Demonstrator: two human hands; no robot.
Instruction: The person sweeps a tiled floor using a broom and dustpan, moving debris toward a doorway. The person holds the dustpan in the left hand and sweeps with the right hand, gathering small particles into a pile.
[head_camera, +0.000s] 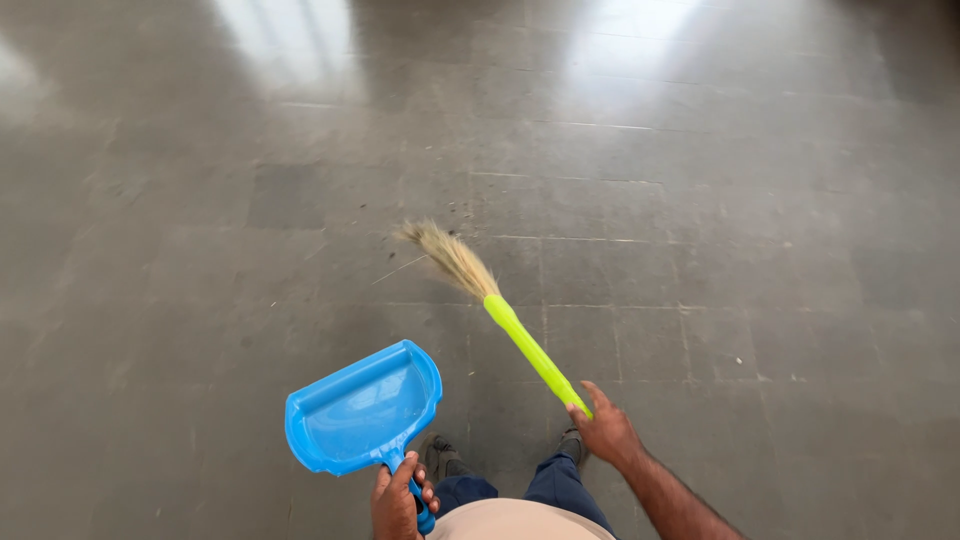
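Two hands busy: left hand (397, 497) w/ grip closed round the handle of a blue dustpan (362, 409), pan held level above the floor; right hand (606, 430) w/ grip wrapped on the lime-green handle of a grass broom (492, 301), bristles angled fwd-left, prob. touching the grey tiled floor (700, 200) near some dark specks (452, 212).

Bright blue plastic dustpan (365, 410) hung empty above grey floor, tray tilted forward, handle pointing back. Grass broom with lime-green plastic handle (480, 295) slanted forward-left, pale bristle tip spread near floor.
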